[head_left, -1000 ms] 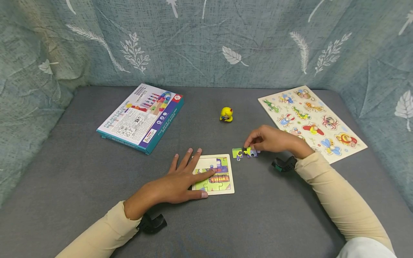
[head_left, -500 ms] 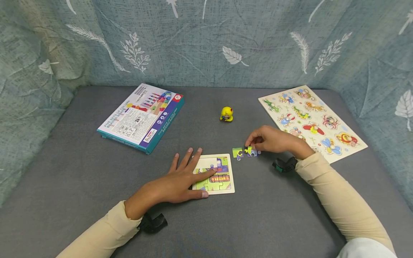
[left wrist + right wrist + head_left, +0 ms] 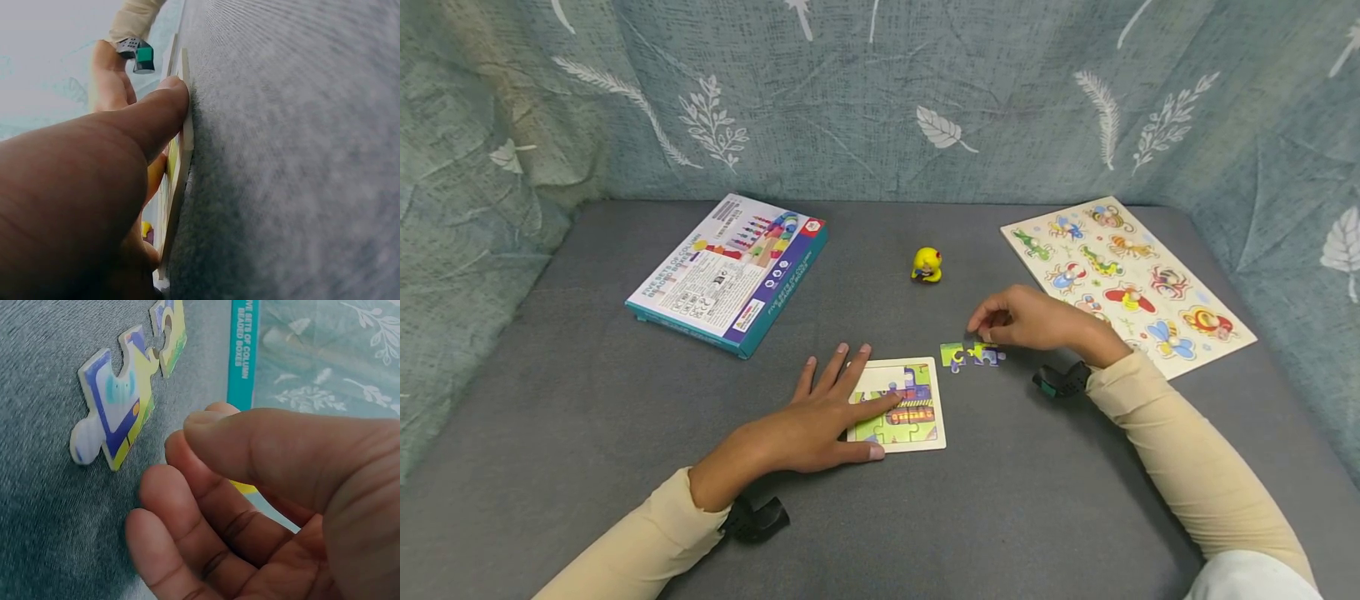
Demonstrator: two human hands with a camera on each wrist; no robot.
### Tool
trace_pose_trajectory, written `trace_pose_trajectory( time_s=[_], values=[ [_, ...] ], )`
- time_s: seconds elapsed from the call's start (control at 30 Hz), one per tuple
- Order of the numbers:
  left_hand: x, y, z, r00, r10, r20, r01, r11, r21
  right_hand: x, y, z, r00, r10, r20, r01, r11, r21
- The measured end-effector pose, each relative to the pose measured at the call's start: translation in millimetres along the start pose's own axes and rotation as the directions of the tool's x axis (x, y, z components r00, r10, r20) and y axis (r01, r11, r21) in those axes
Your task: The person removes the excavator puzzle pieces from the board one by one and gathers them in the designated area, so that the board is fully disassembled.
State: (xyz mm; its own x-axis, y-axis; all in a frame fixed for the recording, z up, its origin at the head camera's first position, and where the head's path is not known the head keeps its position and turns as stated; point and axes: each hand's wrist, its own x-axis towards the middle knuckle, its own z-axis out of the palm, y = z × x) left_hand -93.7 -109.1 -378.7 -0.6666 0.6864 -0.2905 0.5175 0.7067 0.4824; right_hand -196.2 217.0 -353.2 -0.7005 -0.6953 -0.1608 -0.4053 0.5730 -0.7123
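Note:
My left hand rests with spread fingers on a small wooden jigsaw tray, its index finger across the fitted pieces and its thumb at the near edge. A bare pale patch shows at the tray's upper left. To the right of the tray lie two loose puzzle pieces, a green and purple one and a purple, white and yellow one. My right hand hovers just behind the second piece, fingers loosely bent. In the right wrist view its thumb and fingertips hold nothing and stand apart from that piece.
A yellow toy figure stands behind the pieces. At the back left lies a boxed bead set. A wooden insect puzzle board lies at the back right, under the right wrist's far side. A patterned curtain hangs behind the grey table.
My right hand has come off the purple piece and shifted slightly up and back. The gap between the two loose pieces showed wider half a second ago. The left hand stays put.

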Motion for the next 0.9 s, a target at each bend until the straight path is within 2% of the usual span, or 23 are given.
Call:
trace_pose_trajectory(
  time_s=[0.33,0.6,0.73,0.9],
  values=[
    [3.9,1.2,-1.4,0.998,0.027,-0.053,-0.027,1.000,0.001,4.5,-6,0,0.998,-0.028,-0.048,0.028,1.000,-0.010],
    [11.4,4.3,-0.5,0.997,0.018,-0.077,-0.020,1.000,-0.018,9.9,-11,5,0.996,-0.049,-0.068,0.048,0.999,-0.024],
    [13.1,6.2,0.6,0.998,0.025,-0.065,-0.027,0.999,-0.026,11.9,-13,8,0.998,-0.049,-0.043,0.048,0.999,-0.021],
    [13.8,7.4,-0.1,0.999,0.028,-0.019,-0.028,0.999,-0.023,15.2,-17,10,0.999,-0.048,0.004,0.048,0.999,-0.019]
  ],
)
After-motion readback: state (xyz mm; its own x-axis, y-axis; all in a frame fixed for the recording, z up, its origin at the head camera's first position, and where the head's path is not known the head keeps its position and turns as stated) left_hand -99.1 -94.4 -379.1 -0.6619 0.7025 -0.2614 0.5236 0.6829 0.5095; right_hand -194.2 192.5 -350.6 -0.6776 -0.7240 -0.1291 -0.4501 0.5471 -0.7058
